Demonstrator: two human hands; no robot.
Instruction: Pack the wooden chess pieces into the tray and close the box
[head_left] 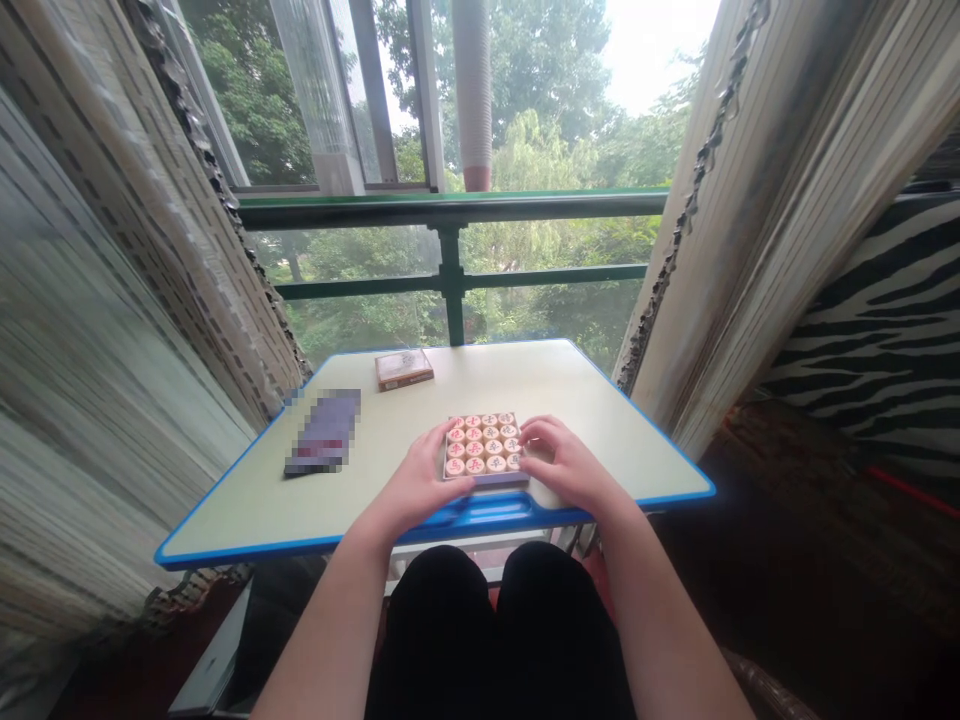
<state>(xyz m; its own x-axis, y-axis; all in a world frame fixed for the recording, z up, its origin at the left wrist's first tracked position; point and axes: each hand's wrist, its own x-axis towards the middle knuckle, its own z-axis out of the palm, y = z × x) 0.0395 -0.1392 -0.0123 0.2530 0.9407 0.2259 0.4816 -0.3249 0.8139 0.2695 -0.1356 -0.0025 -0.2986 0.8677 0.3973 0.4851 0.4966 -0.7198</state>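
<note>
A shallow box of Chinese chess pieces [484, 478] lies near the front edge of the table, between my two hands. Round wooden pieces [474, 449] fill it in rows, with red characters on the left and dark ones on the right. My left hand [424, 475] grips the box's left side, its thumb along the front corner. At the right side, my right hand [562, 460] holds the edge with bent fingers, and its thumb rests near the front right corner. The undersides of my fingers are partly hidden.
The pale table [600, 400] has a blue rim and a blue moulded recess [491, 510] in front. A flat brown box or lid [405, 368] lies at the back. A blurred purple-grey item [324, 430] lies on the left. Curtains [682, 220] flank the window railing [450, 260].
</note>
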